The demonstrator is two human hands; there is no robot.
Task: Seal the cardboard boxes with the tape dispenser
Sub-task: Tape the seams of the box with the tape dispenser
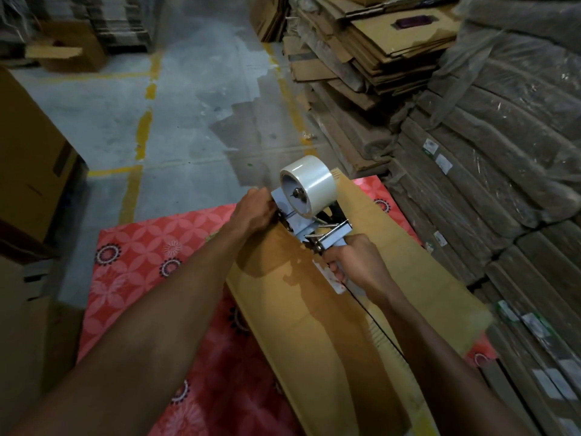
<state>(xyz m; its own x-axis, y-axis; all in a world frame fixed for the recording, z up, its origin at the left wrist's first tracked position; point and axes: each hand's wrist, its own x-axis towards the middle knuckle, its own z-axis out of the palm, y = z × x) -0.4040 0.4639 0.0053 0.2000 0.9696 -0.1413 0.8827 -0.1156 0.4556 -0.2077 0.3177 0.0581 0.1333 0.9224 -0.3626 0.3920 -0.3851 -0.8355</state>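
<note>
A brown cardboard box [317, 316] lies in front of me on a red flowered mat [138, 262], its centre seam running away from me. On its far end stands a grey metal tape dispenser [306, 215] carrying a large roll of clear tape [309, 180]. My right hand [355, 262] is closed around the dispenser's handle. My left hand [256, 209] grips the front of the dispenser at the box's far left edge. Whether tape sticks to the box under the dispenser is hidden.
Stacks of flattened cartons [361, 58] and plastic-wrapped bundles [503, 152] rise along the right. Tall brown boxes [28, 158] stand at the left. Grey concrete floor with yellow lines [144, 130] stretches ahead, with more cardboard stacks [119, 23] far back.
</note>
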